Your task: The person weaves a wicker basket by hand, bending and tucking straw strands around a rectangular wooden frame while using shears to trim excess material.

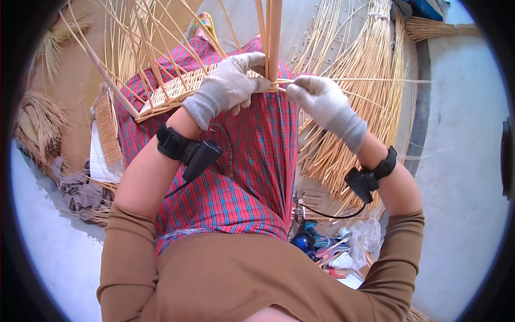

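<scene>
A partly woven wicker basket [177,88] lies across my lap, its pale woven base edged by several upright stakes [144,48]. At its right corner rises a thick round stake [274,37]. My left hand [233,80], in a whitish knit glove, closes on the basket at that corner, thumb near the foot of the stakes. Just to the right, my gloved right hand [317,97] pinches thin wicker strands [281,85] close to the corner. Long strand ends run out to the right past this hand. The fingertips of both hands are partly hidden.
A large bundle of wicker rods [359,107] spreads over the floor at right. Another bundle [43,121] and a woven panel [109,129] lie at left. A blue ball-shaped object [303,241] sits among clutter by my right side. Red plaid cloth [225,198] covers my legs.
</scene>
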{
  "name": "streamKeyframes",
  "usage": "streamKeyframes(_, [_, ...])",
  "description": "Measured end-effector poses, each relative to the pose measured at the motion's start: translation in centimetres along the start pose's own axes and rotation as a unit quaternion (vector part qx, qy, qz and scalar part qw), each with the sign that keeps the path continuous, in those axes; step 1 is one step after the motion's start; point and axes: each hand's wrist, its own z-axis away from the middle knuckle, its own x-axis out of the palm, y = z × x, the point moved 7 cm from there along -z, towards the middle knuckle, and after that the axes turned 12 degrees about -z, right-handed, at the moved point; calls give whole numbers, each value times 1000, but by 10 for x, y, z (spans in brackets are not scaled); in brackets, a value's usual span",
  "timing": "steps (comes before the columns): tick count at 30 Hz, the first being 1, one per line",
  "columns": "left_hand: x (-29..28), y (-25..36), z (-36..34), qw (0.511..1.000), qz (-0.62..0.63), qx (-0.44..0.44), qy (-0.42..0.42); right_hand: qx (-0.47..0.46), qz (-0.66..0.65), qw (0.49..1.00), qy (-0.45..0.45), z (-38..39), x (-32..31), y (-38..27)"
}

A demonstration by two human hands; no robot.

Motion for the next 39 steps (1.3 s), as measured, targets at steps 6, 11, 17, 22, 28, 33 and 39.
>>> streamKeyframes(6, [1, -6, -1, 999, -22, -23, -18, 137, 75, 981, -113, -31, -17, 5])
streamKeyframes(11, [4, -7, -3, 1000, 10, -16, 16, 6, 205, 978, -28, -36, -24, -24])
streamKeyframes(17, [4, -7, -5, 1000, 10, -1, 9, -184, 347, 918, 57, -23, -29, -32])
streamKeyframes(22, [6, -7, -7, 1000, 12, -5, 3, -248, 434, 865, 45, -27, -29, -30])
streamKeyframes(28, [13, -12, -12, 999, 31, 33, 27, -29, 309, 949, -52, -47, -35, 2])
streamKeyframes(33, [11, -11, -10, 995, -3, 81, 55, -145, 364, 917, -80, -91, -23, -5])
streamKeyframes(39, [12, -7, -8, 993, 4, 111, 51, -355, 212, 906, -90, -110, -8, 13])
